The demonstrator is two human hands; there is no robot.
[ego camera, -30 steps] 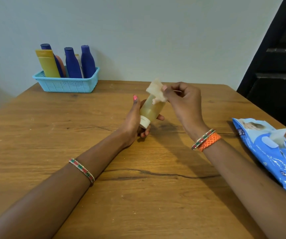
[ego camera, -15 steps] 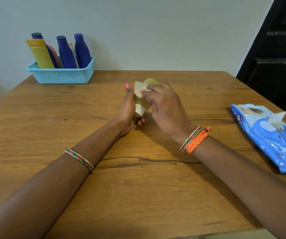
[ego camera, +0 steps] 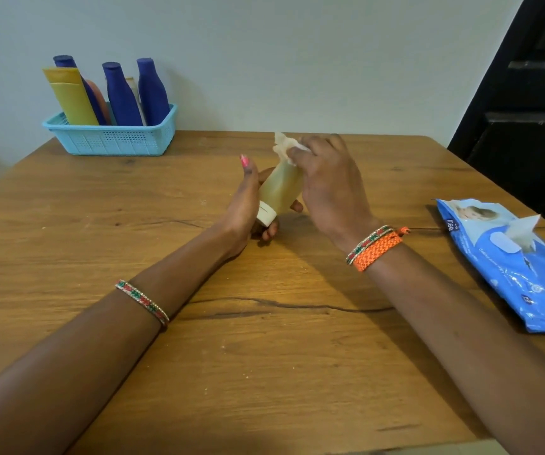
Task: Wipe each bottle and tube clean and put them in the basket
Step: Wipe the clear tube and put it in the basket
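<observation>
left hand (ego camera: 243,205) grips tube (ego camera: 281,188) | right hand (ego camera: 326,182) pinches wipe (ego camera: 285,147) (crumpled)

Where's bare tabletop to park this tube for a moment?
Bare wood lies between the basket and the left hand, and between the right hand and the wipes pack. It is crowded around the tube and wipe. The basket looks packed.

Yellow translucent tube (ego camera: 281,188): white cap down, tilted, held above table centre. White wipe (ego camera: 285,147): crumpled, against tube's upper end. Light-blue perforated basket (ego camera: 113,139): far left table corner; holds three dark-blue bottles (ego camera: 123,96) upright, yellow tube (ego camera: 70,96) leaning.
</observation>
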